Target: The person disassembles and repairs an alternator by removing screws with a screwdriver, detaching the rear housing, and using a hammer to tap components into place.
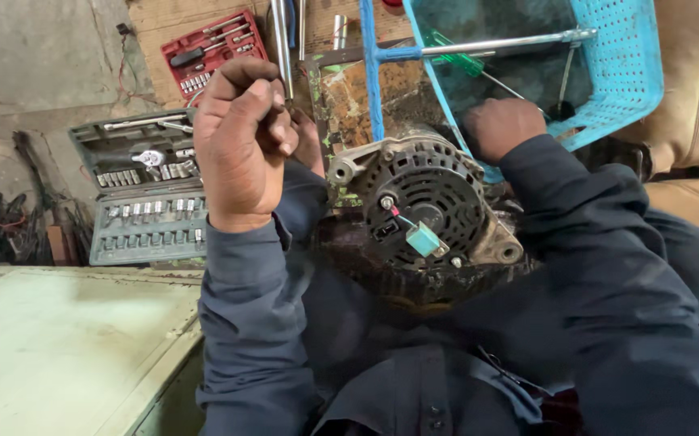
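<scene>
1. The person's left hand [240, 145] is raised in front of the camera, its grip curled together into a loose fist. Whether something thin is pinched inside it cannot be told; long metal rods [282, 36] rise just behind the knuckles.
2. The right hand [501, 127] reaches into a light blue perforated plastic basket [628, 73], its grip folded together. What it holds, if anything, is hidden behind the hand.
3. An alternator [424, 206], dirty grey with a black slotted end cover, rests on the person's lap between the two dark blue sleeves. A small teal connector [424, 240] on a short wire sits against the cover, just below its middle.
4. Neither hand touches the alternator; the right hand is just above its upper right edge and the left hand is up and to its left.
5. Inside the basket lie a green-handled screwdriver [456, 55] and a long chrome bar [503, 44] that crosses the rim.
6. On the floor to the left lies an open grey socket set case [144, 194], with a smaller red socket case [214, 50] beyond it.
7. A pale green desk [67, 339] fills the lower left corner.
</scene>
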